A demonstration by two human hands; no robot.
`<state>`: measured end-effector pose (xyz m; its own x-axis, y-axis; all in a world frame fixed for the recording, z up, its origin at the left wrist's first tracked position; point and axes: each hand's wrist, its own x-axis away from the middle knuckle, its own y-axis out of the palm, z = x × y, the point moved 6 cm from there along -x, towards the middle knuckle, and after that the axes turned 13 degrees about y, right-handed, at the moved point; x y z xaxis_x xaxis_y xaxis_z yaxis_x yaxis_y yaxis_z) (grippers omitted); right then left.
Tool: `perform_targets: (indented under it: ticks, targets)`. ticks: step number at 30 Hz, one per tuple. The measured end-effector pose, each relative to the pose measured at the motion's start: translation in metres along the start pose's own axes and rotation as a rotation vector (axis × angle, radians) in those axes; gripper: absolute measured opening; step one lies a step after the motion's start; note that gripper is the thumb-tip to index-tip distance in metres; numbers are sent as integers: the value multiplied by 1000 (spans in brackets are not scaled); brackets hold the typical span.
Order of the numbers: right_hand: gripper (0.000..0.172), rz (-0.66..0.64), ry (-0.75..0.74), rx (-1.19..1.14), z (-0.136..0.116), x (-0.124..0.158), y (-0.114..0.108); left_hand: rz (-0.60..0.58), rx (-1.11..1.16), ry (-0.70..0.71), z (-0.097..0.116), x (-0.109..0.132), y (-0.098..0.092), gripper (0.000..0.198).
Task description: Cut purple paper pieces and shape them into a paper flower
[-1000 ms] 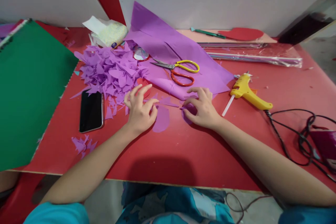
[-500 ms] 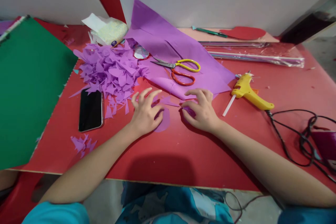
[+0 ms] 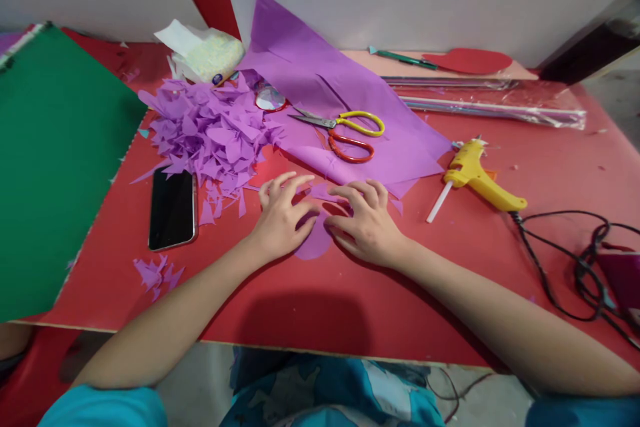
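Note:
A small rounded piece of purple paper [image 3: 314,245] lies flat on the red tabletop between my hands. My left hand [image 3: 283,219] rests at its left edge with the fingers spread and curved, the thumb and index tips at the paper. From the other side, my right hand [image 3: 369,223] reaches the paper's right edge, its fingers also apart. Neither hand visibly grips anything, though the undersides of the fingers are hidden. Just beyond the fingertips lie purple paper scraps [image 3: 323,192]. Scissors [image 3: 345,130] with one yellow and one red handle lie on a large purple sheet [image 3: 300,60].
A heap of cut purple paper petals [image 3: 215,133] stands at the left, above a dark phone [image 3: 173,210]. A green board [image 3: 55,180] covers the far left. On the right are a yellow glue gun [image 3: 480,177], its black cord [image 3: 555,213] and plastic-wrapped sticks [image 3: 495,110].
My right hand has moved left, closer to my left hand, and its fingertips are now at the rounded purple paper. The left hand has shifted only slightly right.

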<state>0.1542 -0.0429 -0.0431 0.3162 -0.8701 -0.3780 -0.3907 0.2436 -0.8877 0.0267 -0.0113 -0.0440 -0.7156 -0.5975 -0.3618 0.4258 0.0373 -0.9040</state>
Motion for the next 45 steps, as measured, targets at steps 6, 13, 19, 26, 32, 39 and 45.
perform_targets:
  ticks: [6, 13, 19, 26, 32, 39, 45]
  targets:
    - [14, 2, 54, -26, 9, -1, -2, -59, 27, 0, 3, 1, 5, 14]
    - [14, 74, 97, -26, 12, -4, -4, -14, 32, -13, 3, 1, 3, 14]
    - [14, 50, 94, -26, 9, -5, 1, -52, 30, 5, 5, 2, 8, 17]
    - [13, 2, 119, -27, 10, -6, 4, -53, 27, 0, 5, 1, 7, 17]
    - [15, -14, 142, -36, 10, -8, 5, -59, 28, -1, 6, 0, 8, 15]
    - [15, -2, 125, -16, 9, -8, 5, -66, 28, -5, 5, 0, 8, 16]
    - [17, -11, 127, -19, 9, -9, 7, -72, 37, -8, 5, 0, 8, 15]
